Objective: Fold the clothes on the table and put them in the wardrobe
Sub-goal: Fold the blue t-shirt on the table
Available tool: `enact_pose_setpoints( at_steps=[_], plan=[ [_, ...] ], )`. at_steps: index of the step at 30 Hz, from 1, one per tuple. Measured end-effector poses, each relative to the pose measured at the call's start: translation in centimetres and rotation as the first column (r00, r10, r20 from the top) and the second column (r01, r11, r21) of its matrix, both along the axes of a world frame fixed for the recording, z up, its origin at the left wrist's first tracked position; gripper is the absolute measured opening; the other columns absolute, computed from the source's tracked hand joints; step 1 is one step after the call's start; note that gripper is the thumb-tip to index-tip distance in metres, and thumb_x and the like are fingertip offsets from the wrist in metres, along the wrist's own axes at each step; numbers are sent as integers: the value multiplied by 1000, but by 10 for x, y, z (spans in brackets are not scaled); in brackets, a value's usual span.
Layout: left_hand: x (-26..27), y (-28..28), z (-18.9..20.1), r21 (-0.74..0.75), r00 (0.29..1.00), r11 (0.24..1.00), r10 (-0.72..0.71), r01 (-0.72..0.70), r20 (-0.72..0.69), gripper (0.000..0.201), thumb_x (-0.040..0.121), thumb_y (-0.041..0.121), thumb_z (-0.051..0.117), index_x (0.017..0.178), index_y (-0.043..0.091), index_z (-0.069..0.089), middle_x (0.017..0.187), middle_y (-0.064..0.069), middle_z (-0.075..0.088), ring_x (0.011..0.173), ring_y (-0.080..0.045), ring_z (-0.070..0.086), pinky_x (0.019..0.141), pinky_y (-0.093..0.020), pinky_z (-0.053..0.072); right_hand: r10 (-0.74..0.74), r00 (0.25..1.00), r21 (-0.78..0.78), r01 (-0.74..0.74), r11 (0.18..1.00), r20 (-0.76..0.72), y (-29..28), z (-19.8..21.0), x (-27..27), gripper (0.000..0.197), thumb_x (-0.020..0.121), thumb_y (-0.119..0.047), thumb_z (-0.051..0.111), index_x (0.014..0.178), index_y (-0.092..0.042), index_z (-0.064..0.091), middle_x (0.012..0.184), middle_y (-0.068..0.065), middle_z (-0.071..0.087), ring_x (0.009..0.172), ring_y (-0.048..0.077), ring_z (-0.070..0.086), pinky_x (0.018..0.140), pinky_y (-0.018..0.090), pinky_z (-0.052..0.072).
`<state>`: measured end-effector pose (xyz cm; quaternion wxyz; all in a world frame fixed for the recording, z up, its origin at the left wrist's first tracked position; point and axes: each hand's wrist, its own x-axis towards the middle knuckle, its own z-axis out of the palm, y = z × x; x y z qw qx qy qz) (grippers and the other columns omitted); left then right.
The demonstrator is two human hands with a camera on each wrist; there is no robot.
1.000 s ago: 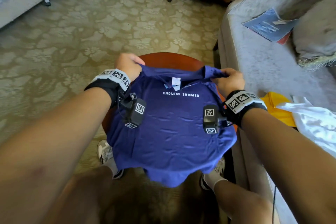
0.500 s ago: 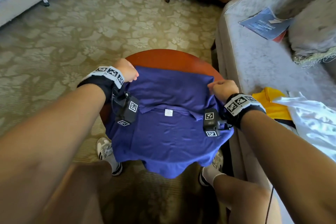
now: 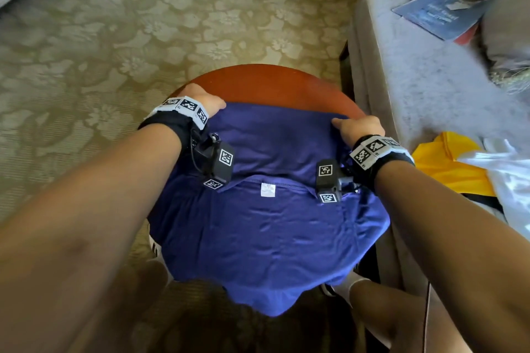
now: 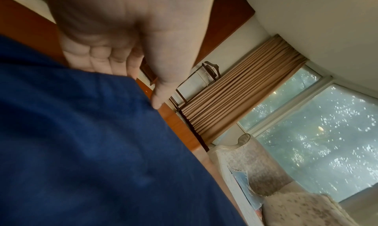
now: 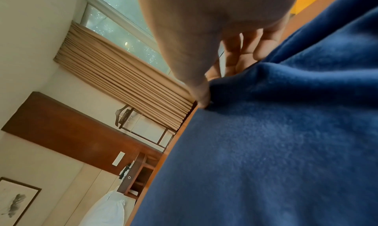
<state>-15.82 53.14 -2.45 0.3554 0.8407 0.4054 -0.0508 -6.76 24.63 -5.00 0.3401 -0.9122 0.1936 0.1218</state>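
A blue shirt lies over the round wooden table. Its upper part is folded, a white collar label faces up mid-cloth, and the near hem hangs off the front edge. My left hand grips the far left corner of the fold, and my right hand grips the far right corner. In the left wrist view the thumb of the left hand lies on the shirt while the fingers go under it. The right wrist view shows my right hand pinching a ridge of the shirt.
A grey sofa stands close on the right. On it lie a yellow garment, a white garment and a blue booklet. Patterned carpet spreads to the left and beyond. My feet are under the table.
The printed front that showed a second ago is turned under. The collar label now faces up. Both hands have come down to the far fold on the table.
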Motion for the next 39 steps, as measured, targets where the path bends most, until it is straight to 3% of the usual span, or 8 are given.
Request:
enact_pose_setpoints(
  at_steps=[4, 11, 14, 19, 21, 27, 31, 39],
  plan=[
    [3, 1, 0, -24, 997, 997, 67, -67, 23, 45, 82, 32, 73, 116, 4, 60, 111, -12, 62, 96, -31, 59, 80, -33, 44, 62, 998, -49, -63, 997, -13, 4, -2, 4, 69, 83, -57, 67, 129, -6, 59, 136, 16, 55, 124, 35, 53, 107, 41, 42],
    [1, 0, 2, -74, 978, 977, 204, -201, 34, 58, 77, 29, 81, 122, 0, 59, 121, -14, 65, 106, -30, 63, 80, -33, 47, -17, 1000, 57, 18, 998, -7, 3, -3, 4, 72, 72, -52, 78, 126, -8, 59, 121, 11, 66, 102, 32, 66, 91, 40, 54],
    [-1, 1, 1, -24, 992, 992, 124, -124, -23, 64, 75, 39, 79, 126, 6, 58, 123, -13, 63, 104, -31, 62, 84, -33, 48, 40, 999, 98, -43, 994, 30, 4, -8, 5, 45, 73, -46, 79, 106, -18, 67, 110, 6, 70, 99, 28, 68, 92, 40, 55],
    [3, 1, -2, -135, 982, 988, 91, -69, 167, 21, 81, 30, 74, 88, 13, 66, 106, -3, 65, 85, -23, 57, 74, -29, 42, 9, 984, 251, -54, 966, 179, 2, -10, 4, 19, 81, -29, 72, 96, -21, 64, 94, -2, 63, 88, 19, 58, 75, 25, 44],
    [6, 2, -3, -208, 952, 974, 149, -93, 269, 24, 78, 27, 78, 71, 17, 57, 105, -3, 66, 84, -20, 58, 75, -28, 44, -3, 976, 267, -57, 962, 218, 1, -8, 5, 15, 81, -27, 72, 91, -22, 64, 91, -1, 65, 87, 20, 59, 74, 27, 46],
    [15, 12, -17, -221, 872, 964, 230, -145, 433, 33, 77, 23, 81, 106, 11, 70, 117, -6, 67, 102, -19, 63, 93, -29, 50, -83, 961, 283, 4, 959, 265, 1, -7, 17, 28, 83, -32, 73, 111, -26, 74, 108, -2, 72, 106, 19, 65, 95, 26, 49],
    [25, 22, -27, -213, 832, 954, 288, -209, 475, 29, 81, 18, 77, 108, 10, 71, 120, -7, 67, 108, -18, 63, 93, -21, 47, -82, 950, 292, -10, 956, 301, 6, -11, 28, 30, 89, -30, 70, 119, -27, 72, 119, -1, 71, 114, 16, 63, 89, 14, 39],
    [47, 33, -42, -178, 843, 972, 225, -156, 488, 38, 88, 6, 67, 126, 9, 62, 127, -6, 63, 115, -15, 60, 97, -17, 43, 109, 948, 199, -174, 965, 299, 25, -30, 53, 71, 90, -13, 63, 152, -32, 35, 129, -1, 60, 117, 15, 57, 83, 7, 34]
  ],
)
